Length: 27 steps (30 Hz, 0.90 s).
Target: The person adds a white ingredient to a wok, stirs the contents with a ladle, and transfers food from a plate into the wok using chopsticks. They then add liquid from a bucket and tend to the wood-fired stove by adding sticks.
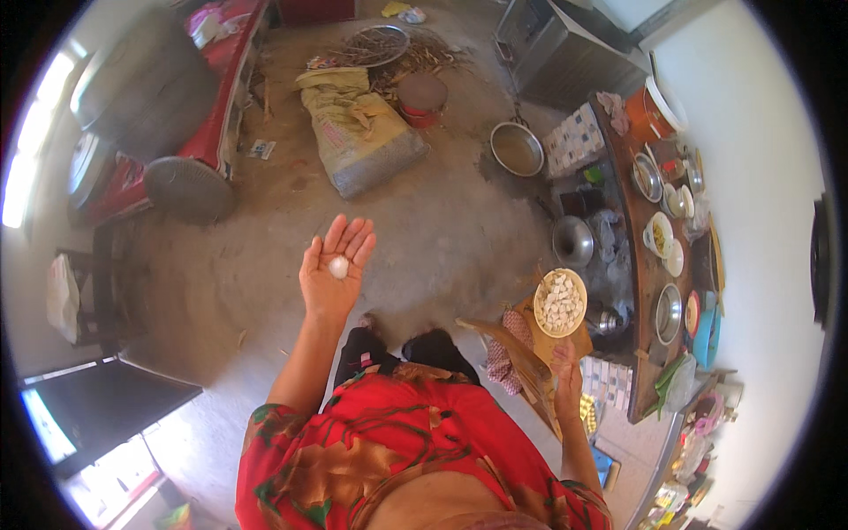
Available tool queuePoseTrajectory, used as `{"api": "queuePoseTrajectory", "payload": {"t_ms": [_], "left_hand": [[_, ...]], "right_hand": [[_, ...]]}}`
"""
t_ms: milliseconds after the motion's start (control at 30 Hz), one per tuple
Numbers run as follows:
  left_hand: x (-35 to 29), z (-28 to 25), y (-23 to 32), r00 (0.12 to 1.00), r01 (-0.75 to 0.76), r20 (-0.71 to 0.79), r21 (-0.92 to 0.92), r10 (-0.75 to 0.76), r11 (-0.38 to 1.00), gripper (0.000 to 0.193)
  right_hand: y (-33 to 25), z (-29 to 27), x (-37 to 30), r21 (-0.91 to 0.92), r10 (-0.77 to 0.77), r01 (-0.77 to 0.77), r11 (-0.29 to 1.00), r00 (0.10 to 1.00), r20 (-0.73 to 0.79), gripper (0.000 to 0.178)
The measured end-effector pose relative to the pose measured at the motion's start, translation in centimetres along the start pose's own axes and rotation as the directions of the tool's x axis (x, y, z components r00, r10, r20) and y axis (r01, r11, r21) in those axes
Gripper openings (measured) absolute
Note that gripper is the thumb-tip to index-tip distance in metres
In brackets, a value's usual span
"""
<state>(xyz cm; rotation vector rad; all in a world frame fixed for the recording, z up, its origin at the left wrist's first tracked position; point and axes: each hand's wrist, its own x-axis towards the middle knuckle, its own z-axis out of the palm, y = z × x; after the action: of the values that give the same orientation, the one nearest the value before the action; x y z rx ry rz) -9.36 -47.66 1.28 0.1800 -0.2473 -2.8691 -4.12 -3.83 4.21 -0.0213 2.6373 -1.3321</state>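
Garlic clove (pixel 338 267), small and white, lies loose on your left hand (pixel 334 269), palm up and fingers spread flat, out over the bare concrete floor (pixel 442 238). That grip is apart, nothing clamped. Your right hand (pixel 566 375) hangs low by the near edge of the wooden surface (pixel 643 291); its fingers curl, but you cannot tell whether they close on anything. Just above it a round yellow plate of peeled cloves (pixel 559 303) sits on a board at the surface's edge. Floor lies open between your left hand and the stuffed sack (pixel 362 132); bowls crowd the surface.
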Motion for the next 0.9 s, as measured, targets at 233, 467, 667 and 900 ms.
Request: {"api": "queuePoseTrajectory", "payload": {"t_ms": [233, 467, 667, 900], "left_hand": [[11.6, 4.0, -2.7, 0.997, 0.077, 0.0, 0.019, -0.077, 0.997, 0.046], [21.8, 8.0, -6.1, 0.993, 0.079, 0.087, 0.032, -0.081, 0.996, 0.043], [29.0, 9.2, -8.1, 0.999, 0.022, 0.046, 0.038, -0.023, 0.999, 0.044], [39.8, 7.7, -9.4, 0.997, 0.07, 0.013, 0.005, -0.07, 0.998, 0.044]], "right_hand": [[-1.3, 2.4, 4.1, 0.234, 0.126, -0.09, 0.968, 0.982, -0.143, 0.07], [0.6, 1.9, 18.9, 0.274, -0.042, 0.043, 0.961, 0.999, -0.007, 0.067], [1.4, -1.6, 32.3, 0.282, -0.107, 0.112, 0.953, 0.994, -0.032, 0.065], [-4.9, -0.2, 47.6, 0.343, -0.287, 0.266, 0.901, 0.958, 0.011, 0.069]]}}
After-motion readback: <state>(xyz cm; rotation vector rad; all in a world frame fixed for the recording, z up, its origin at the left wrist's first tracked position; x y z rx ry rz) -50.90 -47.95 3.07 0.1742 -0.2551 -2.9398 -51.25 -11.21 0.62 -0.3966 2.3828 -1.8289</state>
